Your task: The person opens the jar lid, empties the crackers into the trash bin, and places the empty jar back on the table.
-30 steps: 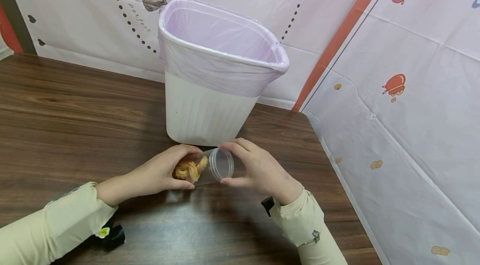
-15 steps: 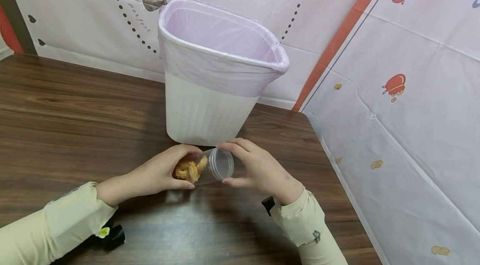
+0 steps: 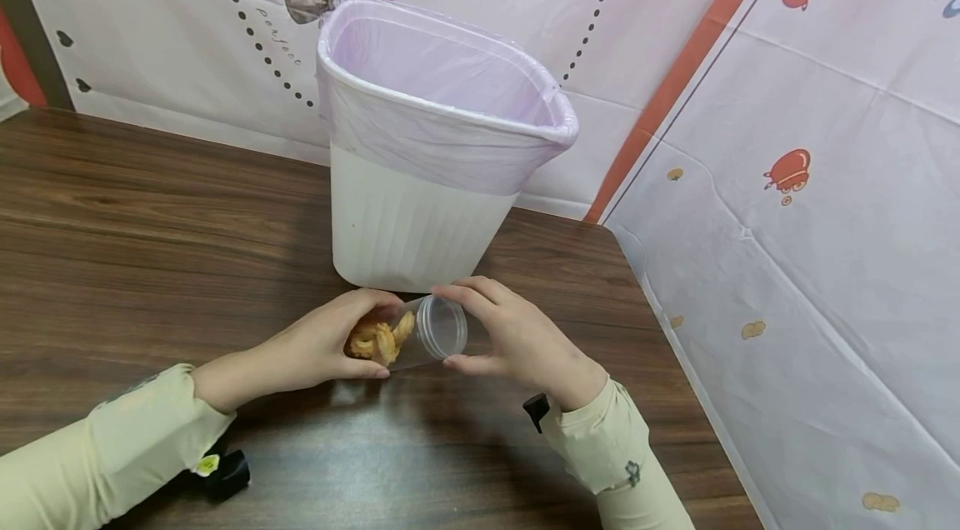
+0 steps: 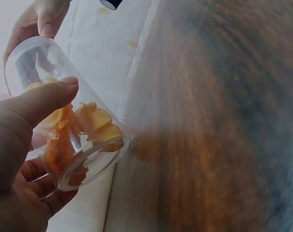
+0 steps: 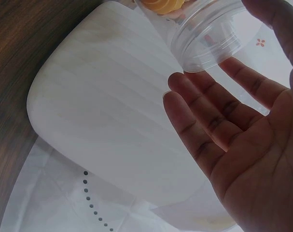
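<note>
jar (image 3: 417,348): 1 | pastries (image 3: 385,341): several, count unclear | bin (image 3: 420,226): 1 | liner (image 3: 450,157): 1

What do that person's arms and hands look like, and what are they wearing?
The left sleeve and right sleeve are pale yellow with gathered cuffs. A small dark flower-like mark sits on the right one. A black piece with a yellow-green label shows by the left cuff, and a smaller black bit by the right. Neither hand wears a glove.

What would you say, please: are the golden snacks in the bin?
No, the golden snacks are inside the clear jar that the left hand holds.
</note>
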{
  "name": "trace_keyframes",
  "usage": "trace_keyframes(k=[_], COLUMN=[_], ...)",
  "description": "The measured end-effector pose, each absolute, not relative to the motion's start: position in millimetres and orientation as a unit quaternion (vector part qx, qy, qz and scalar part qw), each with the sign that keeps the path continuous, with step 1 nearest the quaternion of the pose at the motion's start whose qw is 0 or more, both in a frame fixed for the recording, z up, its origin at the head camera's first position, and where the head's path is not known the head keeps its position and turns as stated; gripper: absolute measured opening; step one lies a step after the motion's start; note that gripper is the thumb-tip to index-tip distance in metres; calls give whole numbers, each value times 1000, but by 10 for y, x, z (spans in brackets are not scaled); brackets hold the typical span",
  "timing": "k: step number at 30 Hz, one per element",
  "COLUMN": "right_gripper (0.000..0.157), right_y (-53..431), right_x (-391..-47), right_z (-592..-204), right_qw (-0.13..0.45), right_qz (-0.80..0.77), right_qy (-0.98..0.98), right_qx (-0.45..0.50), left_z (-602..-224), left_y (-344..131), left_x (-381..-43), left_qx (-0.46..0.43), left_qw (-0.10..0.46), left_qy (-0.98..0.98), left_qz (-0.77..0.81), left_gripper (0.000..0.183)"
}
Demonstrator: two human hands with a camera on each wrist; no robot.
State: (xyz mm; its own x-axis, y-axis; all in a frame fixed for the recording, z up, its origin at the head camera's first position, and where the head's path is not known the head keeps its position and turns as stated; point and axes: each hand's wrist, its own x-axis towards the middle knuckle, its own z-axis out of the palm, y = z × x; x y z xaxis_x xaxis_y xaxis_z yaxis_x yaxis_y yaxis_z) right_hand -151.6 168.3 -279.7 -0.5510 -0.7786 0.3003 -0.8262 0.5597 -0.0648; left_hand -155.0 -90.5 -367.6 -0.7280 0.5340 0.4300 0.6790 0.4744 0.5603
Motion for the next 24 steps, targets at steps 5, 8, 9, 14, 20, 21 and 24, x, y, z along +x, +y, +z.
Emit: trace_keyframes(k=[5,8,9,14,20,21,24], right_gripper=[68,69,70,70,60,59,54], right_y=[1682,1682,1682,1671,1642,1638,1627], right_x=[-1509,-1502,-1499,-1479,-1457,-1457,-1451], right_z=[-2797,-2800,-2801,-2805,-2820,-2824,-2829], right_qw=[120,119,118,117,122,126,136], right_qz=[103,103,101,93,92,94,94], right_qy=[-878,-886,-890,-913,-931,-932,-933], right_qx=[453,436,428,379,330,327,319], left_z=[-3681,-3677,-3676,-3674,-3669,-3667,-3660], left_y=[-900,-904,-904,-899,-895,-897,-903], left_x=[-1552,-1552,-1552,-1552,-1551,-1550,-1546], left_qx=[-354,-352,-351,-348,-348,-348,-348], left_qw=[98,100,100,99,98,98,98], left_qy=[-854,-855,-856,-857,-857,-857,-857], left_qz=[-369,-367,-367,-366,-367,-367,-368], left_gripper=[68,68,68,68,68,68,67])
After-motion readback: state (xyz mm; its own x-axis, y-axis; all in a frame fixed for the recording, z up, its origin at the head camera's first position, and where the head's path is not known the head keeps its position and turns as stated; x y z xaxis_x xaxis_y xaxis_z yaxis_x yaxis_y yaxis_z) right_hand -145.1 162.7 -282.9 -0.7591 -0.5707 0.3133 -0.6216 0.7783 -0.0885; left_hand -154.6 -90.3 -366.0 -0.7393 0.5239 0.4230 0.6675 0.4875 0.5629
